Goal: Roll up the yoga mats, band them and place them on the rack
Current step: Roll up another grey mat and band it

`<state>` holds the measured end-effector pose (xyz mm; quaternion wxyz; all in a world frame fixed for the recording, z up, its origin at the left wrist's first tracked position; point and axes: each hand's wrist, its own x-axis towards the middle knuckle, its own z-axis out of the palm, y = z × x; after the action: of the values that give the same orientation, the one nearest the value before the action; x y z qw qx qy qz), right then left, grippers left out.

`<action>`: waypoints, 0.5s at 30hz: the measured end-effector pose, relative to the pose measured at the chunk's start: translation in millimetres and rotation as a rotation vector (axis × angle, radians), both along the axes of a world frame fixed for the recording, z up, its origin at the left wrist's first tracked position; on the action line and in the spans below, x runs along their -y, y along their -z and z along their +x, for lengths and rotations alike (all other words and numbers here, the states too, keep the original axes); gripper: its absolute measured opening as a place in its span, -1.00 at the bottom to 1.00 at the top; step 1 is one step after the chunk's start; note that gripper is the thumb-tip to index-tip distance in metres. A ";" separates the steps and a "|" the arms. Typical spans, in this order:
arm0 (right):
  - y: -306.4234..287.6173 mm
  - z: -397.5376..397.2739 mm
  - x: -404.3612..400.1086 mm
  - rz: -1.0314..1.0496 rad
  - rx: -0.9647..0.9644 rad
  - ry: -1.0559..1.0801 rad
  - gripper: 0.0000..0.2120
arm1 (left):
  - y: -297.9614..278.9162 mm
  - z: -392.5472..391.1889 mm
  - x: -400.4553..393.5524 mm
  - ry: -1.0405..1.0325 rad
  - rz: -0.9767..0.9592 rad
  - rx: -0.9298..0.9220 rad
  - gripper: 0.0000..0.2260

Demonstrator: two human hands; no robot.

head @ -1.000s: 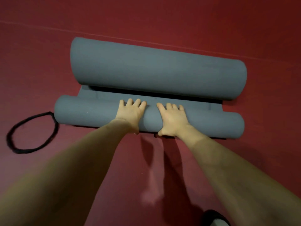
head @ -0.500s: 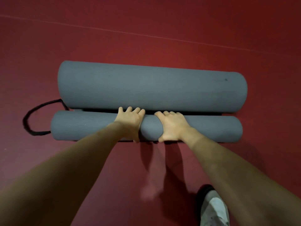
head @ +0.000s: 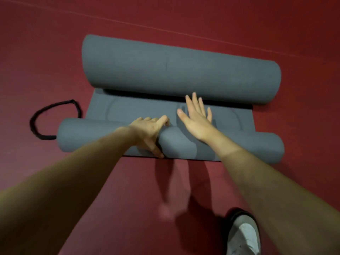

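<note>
1. While the grey yoga mat (head: 171, 115) lies on the red floor (head: 55, 52), rolled at its six and twelve o'clock ends, the left hand (head: 149, 132) curls over the near roll.
2. The right hand (head: 197, 118) hovers flat, fingers spread.
3. Soft and springy, the foam likely unrolls unless pressed mid-roll; a black band (head: 46, 118) waits at nine o'clock.

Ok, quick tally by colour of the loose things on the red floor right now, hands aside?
Grey: 1, the yoga mat, curled at both ends with a flat stretch between.
Black: 1, the band, a loop lying at the mat's left side, partly behind the near curl.
White and black: 1, the shoe, at the bottom edge.
Total: 3
</note>
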<state>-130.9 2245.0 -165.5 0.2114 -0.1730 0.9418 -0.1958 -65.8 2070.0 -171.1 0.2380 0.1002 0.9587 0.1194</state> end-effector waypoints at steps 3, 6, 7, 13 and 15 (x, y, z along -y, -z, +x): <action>2.9 -2.7 9.6 0.029 -0.082 -0.088 -0.45 | -4.1 -8.8 10.7 0.024 -0.083 -0.094 -0.14; 13.6 13.3 7.6 0.026 -0.298 -0.160 -0.46 | -0.8 -12.0 18.5 -0.046 -0.083 -0.184 -0.14; 15.8 19.2 4.9 0.025 -0.387 -0.187 -0.46 | 2.0 -13.2 18.6 -0.135 -0.013 -0.209 -0.20; 23.6 20.5 -10.7 0.151 -0.567 -0.309 -0.21 | 3.0 -42.1 -4.7 -0.569 -0.076 -0.431 -0.65; 22.2 12.3 -7.1 0.252 -0.427 -0.336 0.05 | 0.4 -48.9 -7.7 -0.588 -0.047 -0.455 -0.71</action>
<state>-118.6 2252.1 -187.7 0.0576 -0.3361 0.9401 0.0014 -114.7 2077.7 -171.4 -0.0233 -0.1611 0.9773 0.1354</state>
